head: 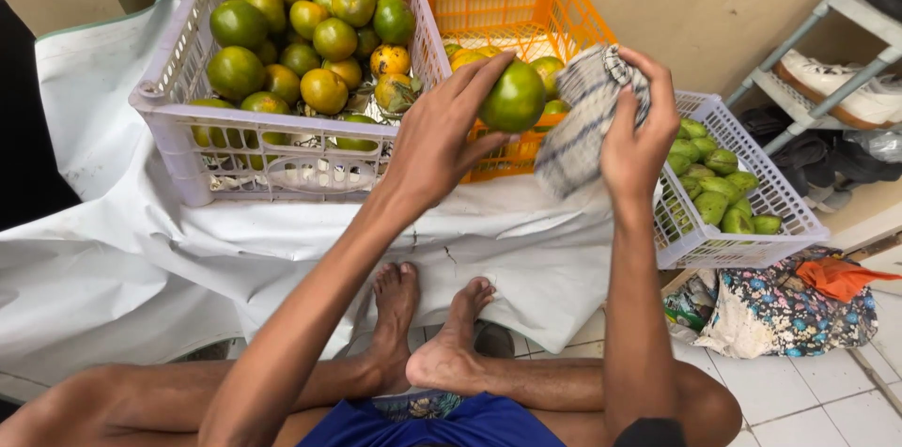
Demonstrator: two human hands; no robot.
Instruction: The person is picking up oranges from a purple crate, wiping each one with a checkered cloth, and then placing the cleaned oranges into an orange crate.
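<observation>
Wiping an orange over the crates

From my feed the left hand [440, 132] has its fingers spread and wrapped around a green orange [514, 97], glossy skin with a bit of yellow at the edge, held up right in front of the orange crate [512, 6]. The right hand [637, 132] has its fingers bunched tight on a striped cloth [584, 118], which sits just beside the orange, maybe touching it, can't tell. The lilac crate [282, 161] left of the orange crate is piled past its rim. A white crate [742, 222] of small green fruit sits to the right. Open room is mostly below the orange crate, over the white sheet [141, 250].
</observation>
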